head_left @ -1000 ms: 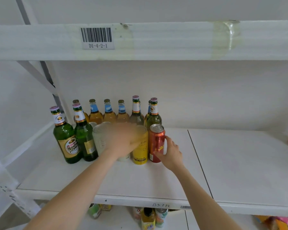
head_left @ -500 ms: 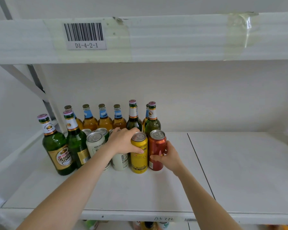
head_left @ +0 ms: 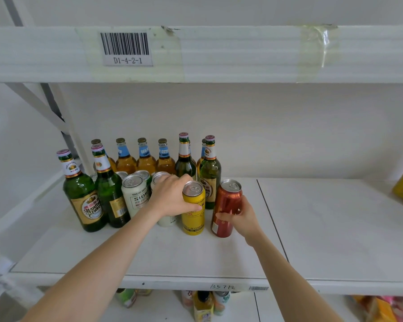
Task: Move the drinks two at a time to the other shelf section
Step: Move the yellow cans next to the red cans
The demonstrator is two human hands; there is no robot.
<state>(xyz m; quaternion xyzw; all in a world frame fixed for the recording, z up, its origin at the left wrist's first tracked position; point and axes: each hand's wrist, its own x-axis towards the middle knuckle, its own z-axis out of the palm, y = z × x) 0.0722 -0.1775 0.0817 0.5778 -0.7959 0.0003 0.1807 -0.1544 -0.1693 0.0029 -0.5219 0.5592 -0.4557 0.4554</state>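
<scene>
Both tops-up: yellow can (head_left: 193, 219) in curled left fingers (head_left: 187, 206), red can (head_left: 226, 201) in right fingers (head_left: 222, 216).

Bare left forearm (head_left: 98, 259) and bare right forearm (head_left: 286, 277); left hand (head_left: 171, 197), right hand (head_left: 246, 220), both bare

Head view, close, facing shelf (head_left: 196, 259)

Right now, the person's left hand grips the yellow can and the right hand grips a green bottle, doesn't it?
Not quite. The head view shows the right hand gripping the red can, not a green bottle. The nearest green bottle stands behind the cans. The left hand does grip the yellow can.
</scene>
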